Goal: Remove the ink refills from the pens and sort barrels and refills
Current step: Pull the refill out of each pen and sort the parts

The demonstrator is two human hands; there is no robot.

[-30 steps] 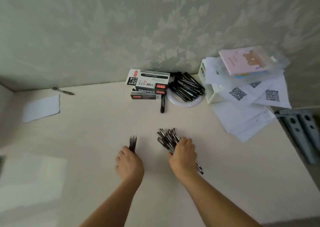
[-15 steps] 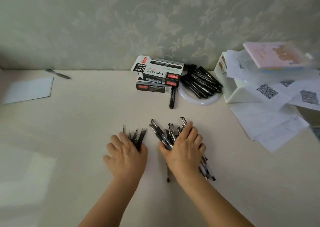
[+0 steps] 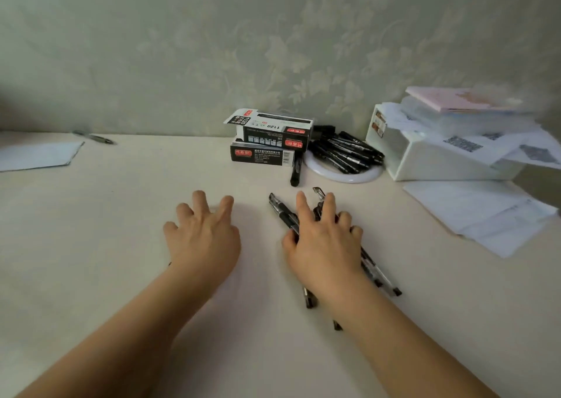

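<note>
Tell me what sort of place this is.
Probably a home desk or small workspace set against a wallpapered wall. Signs: stacked pen boxes, loose printed papers beside a white organiser, and a pile of pens on the cream tabletop.

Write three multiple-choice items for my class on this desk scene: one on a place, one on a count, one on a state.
1. Where does the ring light lie?
A. Right of the stacked boxes
B. On the blue paper
C. Under the left hand

2. How many pen boxes are stacked by the wall?
A. One
B. Two
C. Four

3. How is the right hand placed?
A. Raised, holding nothing
B. Spread over a bundle of pen barrels
C. Flat on the papers

Answers: 1 A, the ring sits beside the boxes under black markers; 2 B, one box lies on another; 3 B, barrels stick out past its fingers and wrist.
</note>
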